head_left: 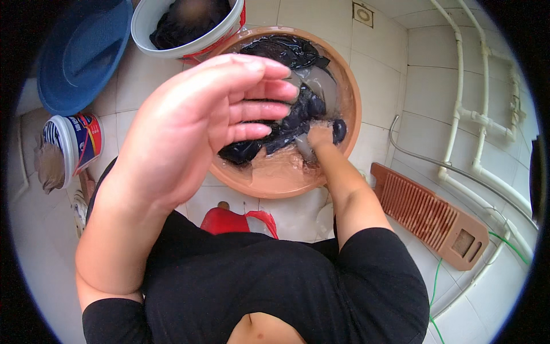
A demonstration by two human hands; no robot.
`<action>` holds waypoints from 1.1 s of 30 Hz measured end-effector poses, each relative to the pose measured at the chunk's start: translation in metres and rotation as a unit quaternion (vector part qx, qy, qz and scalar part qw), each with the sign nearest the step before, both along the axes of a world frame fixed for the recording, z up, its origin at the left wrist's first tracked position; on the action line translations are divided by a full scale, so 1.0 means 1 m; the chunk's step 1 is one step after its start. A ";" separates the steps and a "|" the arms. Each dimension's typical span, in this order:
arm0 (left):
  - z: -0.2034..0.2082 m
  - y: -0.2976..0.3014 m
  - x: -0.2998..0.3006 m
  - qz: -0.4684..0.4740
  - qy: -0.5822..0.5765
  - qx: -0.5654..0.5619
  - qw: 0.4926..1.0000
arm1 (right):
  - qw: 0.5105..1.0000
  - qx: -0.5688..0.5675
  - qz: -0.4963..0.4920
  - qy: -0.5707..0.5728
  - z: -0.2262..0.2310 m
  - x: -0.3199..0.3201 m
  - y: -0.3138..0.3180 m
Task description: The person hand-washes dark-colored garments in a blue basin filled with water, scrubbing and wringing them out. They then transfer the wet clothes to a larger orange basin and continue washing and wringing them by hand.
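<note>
My left hand (200, 109) is raised high over the near left part of a round orange-brown basin (354, 114), wet, with its fingers stretched out and nothing in them. Dark wet cloth (295, 120) lies in the cloudy, soapy water below, partly hidden behind that hand. Down in the basin's right side, my right hand (321, 136) is pushed into the cloth and touches it. Its fingers are covered by fabric and water, so their grip does not show. Another bunch of black cloth (281, 50) sits at the basin's far side.
Beyond the basin stands a white bucket (140, 34) holding dark cloth. A blue basin (86, 63) and a smaller tub (86, 140) are at the left. To the right, a brown washboard (418, 206) leans near white pipes (456, 114). Something red (226, 221) lies close to my body.
</note>
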State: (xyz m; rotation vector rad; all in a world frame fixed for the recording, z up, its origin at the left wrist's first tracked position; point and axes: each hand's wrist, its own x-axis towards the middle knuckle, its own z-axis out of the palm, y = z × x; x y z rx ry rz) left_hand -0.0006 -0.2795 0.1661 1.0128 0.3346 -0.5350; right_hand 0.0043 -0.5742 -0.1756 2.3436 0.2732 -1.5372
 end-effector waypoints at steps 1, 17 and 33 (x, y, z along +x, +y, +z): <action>0.002 -0.002 0.002 -0.002 0.003 0.010 1.000 | 0.993 -0.022 -0.046 -0.103 -0.068 -0.010 -0.030; 0.003 -0.011 -0.001 -0.021 -0.045 0.077 0.996 | 0.949 0.199 -0.142 -0.199 0.040 0.021 -0.008; -0.058 -0.044 -0.019 -0.258 -0.324 0.558 0.719 | 0.288 0.823 -0.483 -0.082 0.459 -0.041 0.058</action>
